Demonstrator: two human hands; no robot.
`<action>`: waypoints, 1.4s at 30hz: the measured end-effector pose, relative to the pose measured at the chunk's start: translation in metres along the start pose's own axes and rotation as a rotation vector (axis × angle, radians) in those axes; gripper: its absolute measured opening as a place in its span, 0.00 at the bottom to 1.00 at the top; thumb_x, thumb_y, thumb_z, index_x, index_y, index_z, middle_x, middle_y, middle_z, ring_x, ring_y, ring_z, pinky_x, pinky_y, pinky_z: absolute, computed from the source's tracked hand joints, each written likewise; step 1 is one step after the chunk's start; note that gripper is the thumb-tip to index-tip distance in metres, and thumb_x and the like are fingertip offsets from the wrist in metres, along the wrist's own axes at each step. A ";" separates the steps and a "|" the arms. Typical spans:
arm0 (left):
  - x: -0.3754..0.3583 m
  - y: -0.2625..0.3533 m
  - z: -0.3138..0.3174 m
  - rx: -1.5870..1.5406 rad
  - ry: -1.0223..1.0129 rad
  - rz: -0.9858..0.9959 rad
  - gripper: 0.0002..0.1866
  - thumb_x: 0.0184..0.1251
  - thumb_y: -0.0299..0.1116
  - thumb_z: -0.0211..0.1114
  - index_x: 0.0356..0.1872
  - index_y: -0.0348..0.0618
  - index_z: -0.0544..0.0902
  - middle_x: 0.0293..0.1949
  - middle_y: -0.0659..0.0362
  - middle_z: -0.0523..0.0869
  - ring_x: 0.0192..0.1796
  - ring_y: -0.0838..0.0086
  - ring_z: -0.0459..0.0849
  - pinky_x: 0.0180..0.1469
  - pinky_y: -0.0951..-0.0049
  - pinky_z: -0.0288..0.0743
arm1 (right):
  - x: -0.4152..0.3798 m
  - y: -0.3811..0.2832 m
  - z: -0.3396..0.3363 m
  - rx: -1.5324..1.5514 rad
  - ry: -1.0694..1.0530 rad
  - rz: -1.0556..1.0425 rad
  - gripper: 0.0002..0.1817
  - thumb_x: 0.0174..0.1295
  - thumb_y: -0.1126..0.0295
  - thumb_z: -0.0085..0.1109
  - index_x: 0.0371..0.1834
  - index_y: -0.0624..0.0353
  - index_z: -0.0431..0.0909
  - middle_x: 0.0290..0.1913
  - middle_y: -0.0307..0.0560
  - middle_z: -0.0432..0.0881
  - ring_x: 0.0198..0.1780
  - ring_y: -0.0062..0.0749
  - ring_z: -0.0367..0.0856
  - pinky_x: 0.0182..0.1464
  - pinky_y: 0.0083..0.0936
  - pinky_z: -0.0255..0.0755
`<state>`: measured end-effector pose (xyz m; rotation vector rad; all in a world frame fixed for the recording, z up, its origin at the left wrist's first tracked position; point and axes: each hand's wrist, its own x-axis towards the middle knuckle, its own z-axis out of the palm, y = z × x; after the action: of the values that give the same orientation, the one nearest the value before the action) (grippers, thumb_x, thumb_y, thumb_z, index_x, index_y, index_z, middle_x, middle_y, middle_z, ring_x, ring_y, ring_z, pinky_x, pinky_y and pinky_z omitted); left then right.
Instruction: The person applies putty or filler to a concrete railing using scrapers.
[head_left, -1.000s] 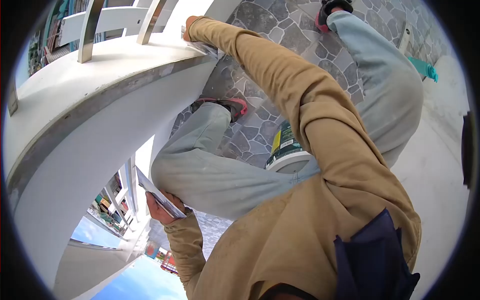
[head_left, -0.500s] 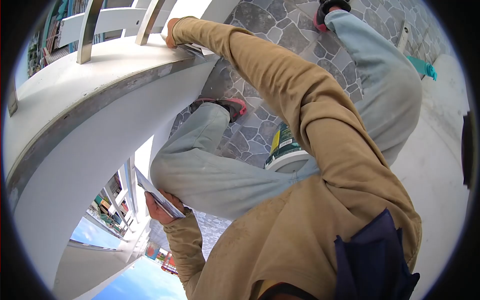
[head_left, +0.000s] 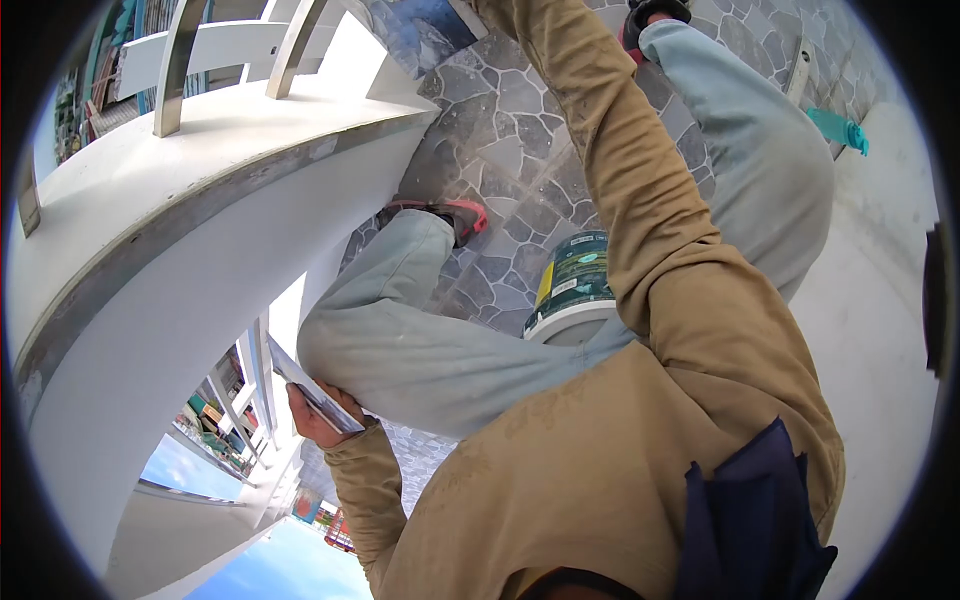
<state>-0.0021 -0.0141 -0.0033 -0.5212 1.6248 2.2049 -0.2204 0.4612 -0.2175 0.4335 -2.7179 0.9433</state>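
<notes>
My left hand, at the lower left beside my bent knee, is closed around a thin, flat, pale plate seen nearly edge-on. My right arm's tan sleeve reaches up past the top edge, so the right hand itself is out of sight. Close to where that sleeve leaves the view lies a blue and white printed bag or sheet. To the left runs a white curved ledge with a rough grey edge strip.
A dark green labelled bucket with a white rim stands between my legs on the stone-patterned floor. White and metal railing posts rise from the ledge. A teal object and a long level-like bar lie at the right.
My right hand has left the ledge, taking the thin blade-like thing near it out of view at the top. The blue and white bag or sheet now shows. The left hand stays nearly still.
</notes>
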 end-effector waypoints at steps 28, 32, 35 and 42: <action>0.014 0.002 0.016 -0.035 -0.436 -0.103 0.23 0.75 0.44 0.36 0.58 0.39 0.68 0.15 0.63 0.61 0.12 0.82 0.55 0.11 0.81 0.51 | -0.131 -0.084 0.228 0.294 0.195 0.712 0.20 0.47 0.72 0.53 0.47 0.53 0.79 0.42 0.50 0.80 0.46 0.48 0.76 0.50 0.37 0.72; 0.005 0.002 0.002 -0.004 -0.313 -0.023 0.23 0.76 0.41 0.34 0.61 0.36 0.65 0.15 0.63 0.62 0.12 0.82 0.55 0.13 0.82 0.51 | -0.099 -0.065 0.190 0.480 -0.316 1.105 0.18 0.49 0.68 0.53 0.45 0.57 0.80 0.43 0.56 0.81 0.49 0.52 0.78 0.52 0.38 0.72; 0.011 0.003 0.007 -0.006 -0.388 -0.041 0.23 0.76 0.40 0.33 0.62 0.36 0.65 0.16 0.63 0.61 0.12 0.83 0.55 0.13 0.82 0.52 | -0.087 -0.052 0.207 0.442 -0.378 1.119 0.20 0.49 0.63 0.58 0.46 0.58 0.80 0.51 0.56 0.79 0.54 0.50 0.75 0.55 0.36 0.71; 0.004 0.003 -0.003 -0.035 -0.049 -0.005 0.24 0.75 0.45 0.31 0.55 0.37 0.67 0.14 0.59 0.65 0.07 0.80 0.57 0.06 0.80 0.52 | -0.063 -0.057 0.169 0.508 -0.326 0.918 0.22 0.46 0.66 0.55 0.49 0.50 0.80 0.44 0.57 0.82 0.48 0.47 0.80 0.53 0.33 0.73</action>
<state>-0.0065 -0.0174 -0.0036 -0.4764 1.5604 2.2284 -0.1616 0.3240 -0.3346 -0.7387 -2.9289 1.9364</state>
